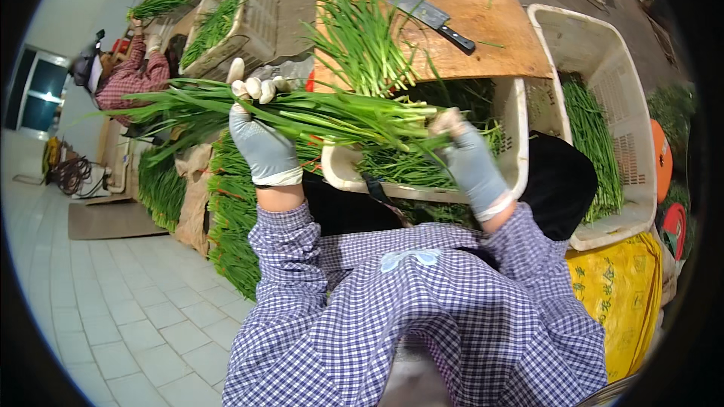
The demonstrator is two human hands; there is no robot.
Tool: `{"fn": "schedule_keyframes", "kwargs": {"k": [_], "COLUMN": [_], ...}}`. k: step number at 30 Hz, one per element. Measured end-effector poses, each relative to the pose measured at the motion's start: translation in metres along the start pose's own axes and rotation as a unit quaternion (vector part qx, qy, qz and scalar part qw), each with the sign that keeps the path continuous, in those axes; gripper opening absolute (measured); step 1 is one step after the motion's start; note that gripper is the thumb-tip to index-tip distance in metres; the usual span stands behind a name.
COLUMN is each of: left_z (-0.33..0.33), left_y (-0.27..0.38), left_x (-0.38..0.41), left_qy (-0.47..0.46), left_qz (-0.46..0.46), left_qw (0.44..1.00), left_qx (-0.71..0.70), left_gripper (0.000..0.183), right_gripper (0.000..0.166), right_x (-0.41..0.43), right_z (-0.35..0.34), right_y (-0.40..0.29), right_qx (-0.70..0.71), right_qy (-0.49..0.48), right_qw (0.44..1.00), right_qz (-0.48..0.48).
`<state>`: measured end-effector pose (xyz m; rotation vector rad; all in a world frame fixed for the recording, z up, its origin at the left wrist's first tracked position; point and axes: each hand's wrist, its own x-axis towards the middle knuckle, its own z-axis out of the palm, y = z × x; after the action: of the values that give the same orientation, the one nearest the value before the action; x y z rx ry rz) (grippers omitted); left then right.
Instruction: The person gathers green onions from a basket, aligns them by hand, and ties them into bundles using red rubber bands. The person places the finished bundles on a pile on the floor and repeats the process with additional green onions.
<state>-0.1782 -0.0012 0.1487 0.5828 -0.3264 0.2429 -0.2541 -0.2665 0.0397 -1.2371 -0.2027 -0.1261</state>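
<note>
My left hand, in a pale glove, grips the leafy side of a bunch of Chinese chives held crosswise before me. At the pale stem ends my right hand, gloved too and slightly blurred, has its fingers on the stalks. Just beyond the bunch, more chives lie on a wooden board, beside a cleaver with a black handle. The board rests over a white plastic crate with loose greens inside, close to my knees.
Another crate at the right holds chives. Tied bundles are stacked at my left, by brown sacking. A yellow sack lies at the lower right. A co-worker in a checked top holds greens at the upper left, near a further crate.
</note>
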Motion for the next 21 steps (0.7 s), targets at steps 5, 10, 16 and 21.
{"fn": "schedule_keyframes", "kwargs": {"k": [5, 10, 16, 21], "left_z": [-0.015, -0.023, -0.016, 0.002], "left_y": [0.015, 0.011, -0.005, 0.0], "left_x": [0.007, 0.007, 0.006, 0.01], "left_qy": [0.05, -0.034, -0.101, -0.03], "left_qz": [0.036, 0.036, 0.023, 0.029], "left_qw": [0.998, 0.996, 0.983, 0.993], "left_qx": [0.0, -0.079, -0.15, -0.107], "left_gripper": [0.033, 0.035, 0.038, 0.022], "right_gripper": [0.015, 0.054, 0.033, 0.049], "right_x": [0.012, 0.018, 0.019, 0.009], "right_z": [-0.099, -0.039, 0.035, -0.017], "right_y": [0.006, -0.048, -0.047, -0.009], "right_qx": [-0.201, -0.2, -0.035, -0.048], "right_qy": [0.033, -0.102, -0.082, -0.048], "right_qw": [0.913, 0.964, 0.984, 0.99], "right_qz": [0.353, 0.139, 0.156, 0.125]}}
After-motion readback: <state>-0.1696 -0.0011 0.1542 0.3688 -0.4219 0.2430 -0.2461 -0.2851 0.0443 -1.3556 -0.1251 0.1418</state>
